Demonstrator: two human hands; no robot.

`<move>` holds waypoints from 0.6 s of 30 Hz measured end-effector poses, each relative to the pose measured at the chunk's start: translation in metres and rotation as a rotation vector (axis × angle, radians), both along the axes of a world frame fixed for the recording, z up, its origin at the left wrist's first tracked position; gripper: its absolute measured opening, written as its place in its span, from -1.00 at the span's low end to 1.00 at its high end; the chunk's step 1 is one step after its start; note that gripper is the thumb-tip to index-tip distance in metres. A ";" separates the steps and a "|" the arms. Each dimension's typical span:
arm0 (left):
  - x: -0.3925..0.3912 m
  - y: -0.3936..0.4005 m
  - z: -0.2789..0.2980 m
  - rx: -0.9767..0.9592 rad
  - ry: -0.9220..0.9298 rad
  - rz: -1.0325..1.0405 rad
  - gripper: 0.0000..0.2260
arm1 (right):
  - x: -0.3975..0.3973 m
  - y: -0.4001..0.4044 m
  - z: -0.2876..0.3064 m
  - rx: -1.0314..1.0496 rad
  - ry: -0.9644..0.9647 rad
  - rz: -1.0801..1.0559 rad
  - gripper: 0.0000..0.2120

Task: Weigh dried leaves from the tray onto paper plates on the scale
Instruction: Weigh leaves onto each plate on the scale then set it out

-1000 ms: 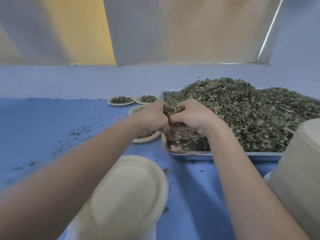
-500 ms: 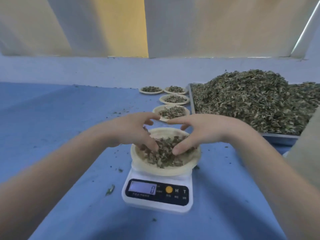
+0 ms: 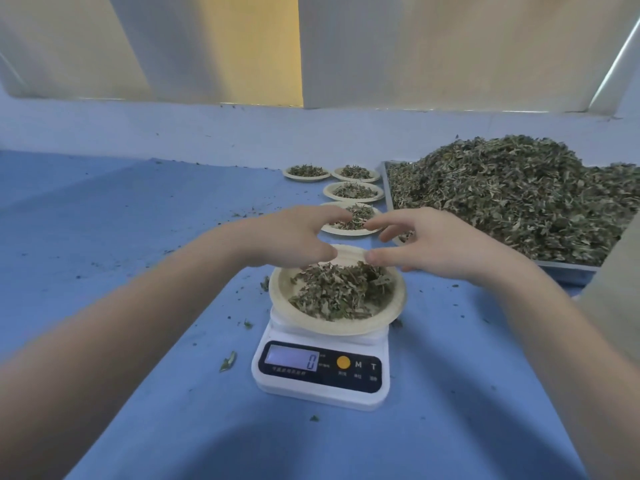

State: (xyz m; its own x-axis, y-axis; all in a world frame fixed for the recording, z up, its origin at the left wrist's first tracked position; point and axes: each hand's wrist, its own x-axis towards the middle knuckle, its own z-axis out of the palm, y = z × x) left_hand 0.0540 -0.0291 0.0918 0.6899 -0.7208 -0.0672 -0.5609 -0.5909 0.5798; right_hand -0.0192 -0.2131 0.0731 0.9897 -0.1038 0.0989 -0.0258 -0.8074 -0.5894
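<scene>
While scale (image 3: 320,372) reads 0 (buttons M, T), both hands hover.

Herb-portioning workbench: scale (image 3: 320,372), heaped leaf tray (image 3: 568,265), filled plates (image 3: 353,192)

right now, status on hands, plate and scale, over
Both hands, left and right, open above the plate, holding nothing. Leaves heaped on it, scale display shows 0. Nothing in the way.
</scene>
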 end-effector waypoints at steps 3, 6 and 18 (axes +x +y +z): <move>0.003 0.001 0.008 0.028 -0.117 0.010 -0.53 | 0.000 -0.004 -0.003 -0.039 0.014 0.008 -0.51; 0.007 0.005 0.012 0.014 -0.207 0.039 -0.57 | 0.001 -0.006 -0.007 -0.033 -0.002 0.009 -0.57; 0.005 -0.003 -0.007 -0.339 -0.131 0.019 -0.70 | 0.008 0.004 -0.010 -0.035 -0.094 0.017 -0.70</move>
